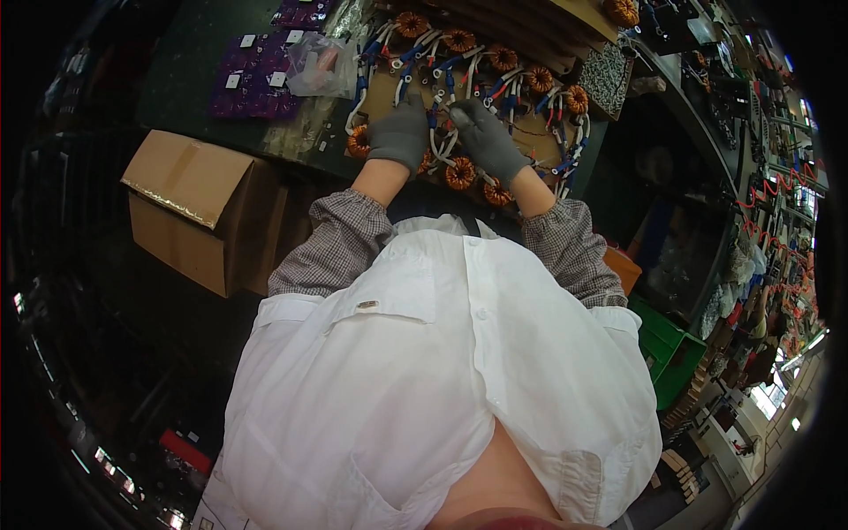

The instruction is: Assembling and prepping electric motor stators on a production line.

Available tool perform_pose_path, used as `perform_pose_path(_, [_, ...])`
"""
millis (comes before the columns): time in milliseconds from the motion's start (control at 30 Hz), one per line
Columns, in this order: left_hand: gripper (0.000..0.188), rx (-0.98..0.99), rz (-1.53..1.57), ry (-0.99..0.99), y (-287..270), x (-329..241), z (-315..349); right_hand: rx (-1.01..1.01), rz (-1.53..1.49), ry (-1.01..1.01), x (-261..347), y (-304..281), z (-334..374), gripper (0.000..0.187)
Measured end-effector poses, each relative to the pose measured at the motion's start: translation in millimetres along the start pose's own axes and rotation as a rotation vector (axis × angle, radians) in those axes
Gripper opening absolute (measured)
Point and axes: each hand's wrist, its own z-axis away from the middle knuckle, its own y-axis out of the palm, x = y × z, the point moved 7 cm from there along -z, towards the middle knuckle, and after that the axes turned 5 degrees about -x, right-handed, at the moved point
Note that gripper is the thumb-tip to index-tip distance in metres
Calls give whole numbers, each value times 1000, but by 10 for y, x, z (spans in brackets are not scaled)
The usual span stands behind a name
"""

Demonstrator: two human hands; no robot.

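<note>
Both my hands wear grey gloves and work over a cardboard sheet laid with copper-wound ring coils, such as one coil near its front edge. White and blue wire leads with ring terminals run from the coils. My left hand has its fingers drawn together beside the leads, left of the middle; what is in them is hidden. My right hand reaches in from the right, its fingers closed at the leads in the middle. Another coil lies just left of my left hand.
Purple circuit boards and a clear plastic bag lie left on the dark green table. Right of the sheet stands an open box of small metal parts. A cardboard box is below the table's left side; a green crate stands at right.
</note>
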Motion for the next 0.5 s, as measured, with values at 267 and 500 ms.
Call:
perform_pose_path(267, [55,102,-43,93,16,69,-185,-77,-88,30,125,34,-142,36])
perform_pose_path(500, [53,111,-50,121,105,79,-325,-87,-192,64,47,194,-222,30])
